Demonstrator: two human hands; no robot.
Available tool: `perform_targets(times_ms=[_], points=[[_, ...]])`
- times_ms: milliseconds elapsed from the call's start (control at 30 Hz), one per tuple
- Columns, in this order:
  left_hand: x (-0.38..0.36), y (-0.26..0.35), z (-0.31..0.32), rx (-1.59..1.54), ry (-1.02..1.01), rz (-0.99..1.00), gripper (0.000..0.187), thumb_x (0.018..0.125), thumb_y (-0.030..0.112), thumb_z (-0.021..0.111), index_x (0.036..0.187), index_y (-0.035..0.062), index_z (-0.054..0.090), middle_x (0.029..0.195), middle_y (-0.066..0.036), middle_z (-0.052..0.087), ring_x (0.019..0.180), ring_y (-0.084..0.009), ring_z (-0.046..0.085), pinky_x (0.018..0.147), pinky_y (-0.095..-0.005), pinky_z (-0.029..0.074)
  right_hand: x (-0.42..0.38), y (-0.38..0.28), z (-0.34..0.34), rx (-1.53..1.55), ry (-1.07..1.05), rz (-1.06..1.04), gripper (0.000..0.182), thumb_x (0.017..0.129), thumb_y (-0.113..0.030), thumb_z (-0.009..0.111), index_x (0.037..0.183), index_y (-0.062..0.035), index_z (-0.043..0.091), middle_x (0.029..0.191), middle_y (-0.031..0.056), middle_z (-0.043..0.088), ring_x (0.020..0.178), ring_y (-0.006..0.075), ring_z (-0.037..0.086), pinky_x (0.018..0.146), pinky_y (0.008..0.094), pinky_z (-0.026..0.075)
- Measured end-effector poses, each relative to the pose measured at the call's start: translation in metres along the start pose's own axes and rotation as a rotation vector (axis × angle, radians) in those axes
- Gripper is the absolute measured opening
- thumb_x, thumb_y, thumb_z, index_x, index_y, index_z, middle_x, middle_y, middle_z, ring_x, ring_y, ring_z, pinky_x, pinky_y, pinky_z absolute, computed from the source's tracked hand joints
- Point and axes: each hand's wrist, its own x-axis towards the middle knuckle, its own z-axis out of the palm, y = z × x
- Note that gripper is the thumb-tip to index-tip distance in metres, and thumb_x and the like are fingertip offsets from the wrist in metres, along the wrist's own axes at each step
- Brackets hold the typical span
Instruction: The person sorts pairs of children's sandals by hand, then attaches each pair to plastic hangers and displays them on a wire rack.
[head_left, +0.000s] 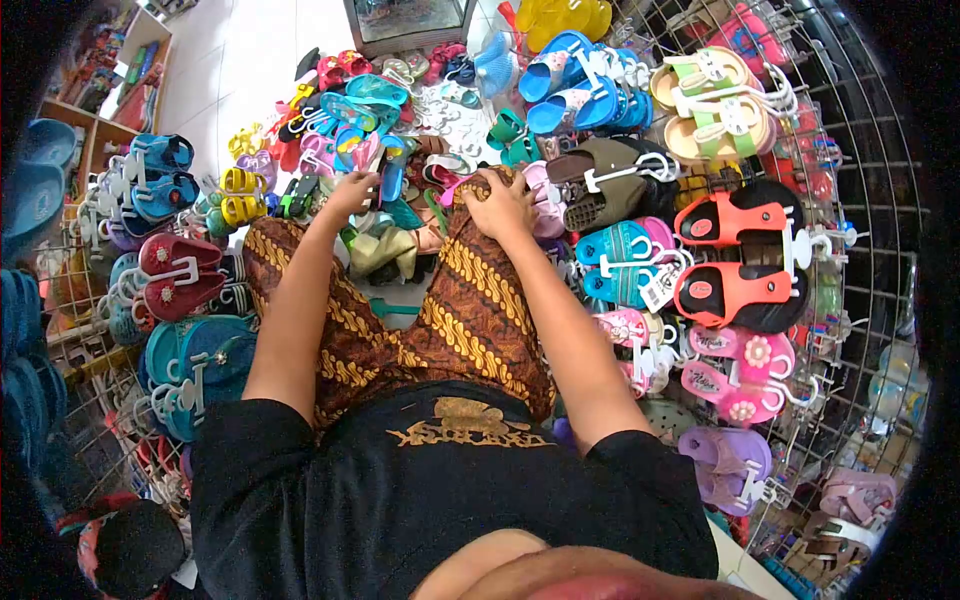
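My left hand (350, 196) reaches over the pile of children's sandals in front of me. Its fingers are bent together beside a pink, see-through sandal (368, 156) and a blue sandal (394, 168); what they pinch, if anything, is hidden. My right hand (500, 206) lies on my knee, fingers spread over the brown and yellow patterned trousers (470, 290), holding nothing. Between my knees lie a beige shoe (385, 252) and a green sandal (395, 308). Teal sandals (375, 92) are heaped farther forward.
A wire rack (850, 130) on the right carries orange-strapped sandals (735, 218), olive clogs (605, 185) and pink slippers (740, 375) on white hangers. Along the left hang dark red shoes (180, 275) and teal sandals (200, 355). A glass tank (410, 22) stands ahead on white floor tiles.
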Motion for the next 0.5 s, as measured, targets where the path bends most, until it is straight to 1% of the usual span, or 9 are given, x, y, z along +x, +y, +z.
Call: perform_targets(times_ms=[67,167,200,233,300,333,367,433,500], points=[[-0.019,0.012,0.006,0.022,-0.198,0.018,0.045,0.093,0.038,0.058,0.124,0.0059,0.053,0.111,-0.005,0.064,0.094,-0.0143,0.061,0.072,-0.0285,0.046,-0.005,0.01,0.002,0.035,0.023,0.004,0.055,0.081,-0.053,0.06,0.132,-0.0337,0.051,0.143,0.0188,0.031,0.124,0.0488,0.039,0.101,0.0555,0.037],[-0.006,-0.015,0.003,0.025,-0.198,0.034,0.043,0.088,0.041,0.063,0.112,0.0056,0.06,0.099,-0.005,0.065,0.082,-0.0154,0.061,0.059,-0.027,0.044,-0.004,0.029,0.007,0.069,0.046,0.001,0.054,0.079,-0.053,0.061,0.13,-0.0352,0.052,0.145,0.019,0.031,0.128,0.0503,0.035,0.104,0.0542,0.035],[-0.016,-0.016,0.004,0.082,-0.1,0.043,0.043,0.088,0.042,0.063,0.109,0.005,0.061,0.096,-0.005,0.065,0.08,-0.0127,0.061,0.058,-0.0259,0.043,-0.007,0.031,0.003,0.093,0.038,0.03,0.055,0.079,-0.053,0.062,0.13,-0.035,0.052,0.145,0.0187,0.03,0.128,0.0502,0.035,0.104,0.0543,0.034],[0.004,-0.04,-0.003,0.202,-0.109,0.104,0.045,0.087,0.041,0.063,0.112,0.0036,0.062,0.095,-0.01,0.068,0.082,-0.0187,0.064,0.062,-0.0312,0.047,-0.009,0.035,0.002,0.118,0.028,0.057,0.055,0.079,-0.053,0.062,0.129,-0.0347,0.053,0.146,0.0184,0.03,0.127,0.0501,0.035,0.105,0.0544,0.034],[0.03,-0.087,-0.013,0.626,0.069,0.237,0.047,0.085,0.04,0.063,0.112,0.0009,0.064,0.097,-0.017,0.069,0.087,-0.0294,0.066,0.072,-0.0382,0.05,-0.007,0.045,0.008,0.127,0.084,0.031,0.056,0.078,-0.054,0.063,0.129,-0.0349,0.053,0.146,0.0178,0.031,0.127,0.05,0.035,0.105,0.0544,0.034],[0.002,-0.065,-0.014,0.758,-0.06,0.129,0.049,0.083,0.041,0.063,0.106,-0.0017,0.065,0.104,-0.023,0.067,0.095,-0.0364,0.064,0.082,-0.0416,0.049,-0.013,0.041,-0.001,0.137,0.047,0.069,0.057,0.078,-0.054,0.063,0.131,-0.0351,0.052,0.145,0.0177,0.031,0.128,0.0504,0.035,0.104,0.0552,0.034],[0.025,-0.091,-0.017,0.836,-0.126,0.105,0.051,0.083,0.044,0.063,0.102,-0.0031,0.067,0.106,-0.023,0.066,0.098,-0.0345,0.064,0.083,-0.0405,0.049,-0.014,0.043,0.0,0.115,0.051,0.068,0.058,0.079,-0.054,0.062,0.132,-0.036,0.05,0.144,0.0173,0.031,0.128,0.0502,0.035,0.104,0.0557,0.034],[-0.013,-0.054,-0.004,0.865,-0.239,-0.077,0.055,0.084,0.045,0.062,0.113,-0.0016,0.064,0.111,-0.022,0.065,0.1,-0.0337,0.063,0.084,-0.0421,0.049,-0.017,0.038,-0.004,0.069,0.01,0.111,0.06,0.08,-0.056,0.06,0.135,-0.037,0.047,0.145,0.0162,0.029,0.129,0.0494,0.034,0.103,0.0573,0.034],[-0.009,-0.055,0.0,0.693,-0.279,-0.09,0.062,0.084,0.051,0.062,0.123,0.0041,0.059,0.113,-0.021,0.065,0.1,-0.0308,0.064,0.086,-0.0445,0.049,-0.016,0.034,-0.007,0.009,-0.054,0.144,0.065,0.079,-0.059,0.059,0.138,-0.0378,0.041,0.148,0.0147,0.026,0.13,0.049,0.033,0.102,0.0603,0.034]])
